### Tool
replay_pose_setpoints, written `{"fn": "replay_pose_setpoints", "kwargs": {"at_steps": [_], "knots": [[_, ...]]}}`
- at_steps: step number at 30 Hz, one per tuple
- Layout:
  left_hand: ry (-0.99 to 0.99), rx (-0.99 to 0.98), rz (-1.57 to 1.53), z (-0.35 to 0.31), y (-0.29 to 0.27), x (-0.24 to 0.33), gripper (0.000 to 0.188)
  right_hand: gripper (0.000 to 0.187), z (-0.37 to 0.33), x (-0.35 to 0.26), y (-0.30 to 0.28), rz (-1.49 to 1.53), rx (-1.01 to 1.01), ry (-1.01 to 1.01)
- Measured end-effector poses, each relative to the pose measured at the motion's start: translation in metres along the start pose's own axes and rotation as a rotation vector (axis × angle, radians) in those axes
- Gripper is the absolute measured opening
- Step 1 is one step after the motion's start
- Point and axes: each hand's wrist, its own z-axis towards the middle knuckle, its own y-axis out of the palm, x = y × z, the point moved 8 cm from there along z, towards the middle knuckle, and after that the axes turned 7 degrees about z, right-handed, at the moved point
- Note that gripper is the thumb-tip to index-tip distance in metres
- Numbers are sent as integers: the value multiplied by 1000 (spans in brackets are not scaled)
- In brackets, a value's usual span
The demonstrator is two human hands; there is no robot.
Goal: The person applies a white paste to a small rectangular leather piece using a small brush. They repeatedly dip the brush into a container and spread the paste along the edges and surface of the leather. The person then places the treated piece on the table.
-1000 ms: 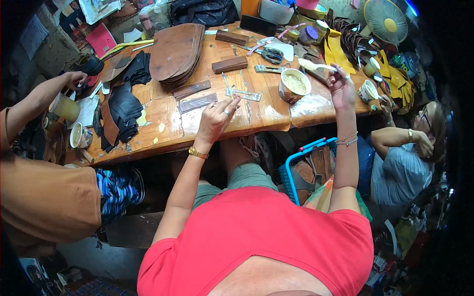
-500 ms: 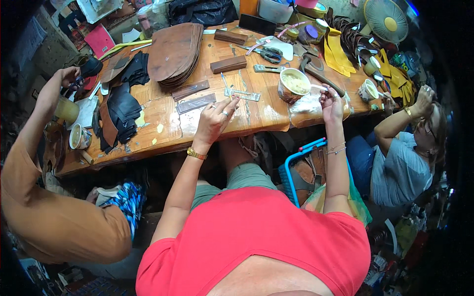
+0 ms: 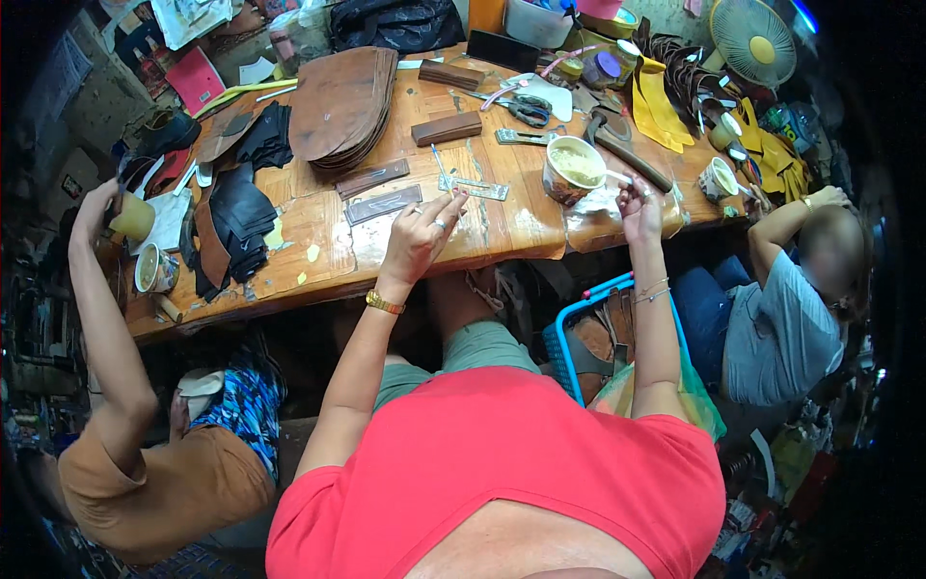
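forearms (image 3: pixel 356 352) stretched forward; left hand (image 3: pixel 422 234) palm down, loosely bent; right hand (image 3: pixel 641 208) palm up, curled, pinching.

I hold a white spoon (image 3: pixel 620 177) at the rim of my upright cup (image 3: pixel 561 186) of pale food (image 3: pixel 573 166); a metal strip (image 3: pixel 495 192) lies flat further left

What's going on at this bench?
A person in a red shirt has a white spoon in the right hand, at a paper cup of food near the table edge. The left hand is beside a slotted metal strip and a slim stick; I can't tell if it grips either. Brown leather strips and a leather stack lie further left.
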Motion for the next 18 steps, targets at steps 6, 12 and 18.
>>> {"fn": "replay_pose_setpoints", "kwargs": {"at_steps": [6,12,18], "knots": [[-6,-39,-4,-3,1,-3,39,25,-5,3,7,9,-38,-29],[-11,-20,-8,-1,1,-2,39,24,-9,-16,17,-91,-52,-136],[-17,-22,-12,0,-2,-1,40,22,-19,-44,62,-62,-127,-169]]}}
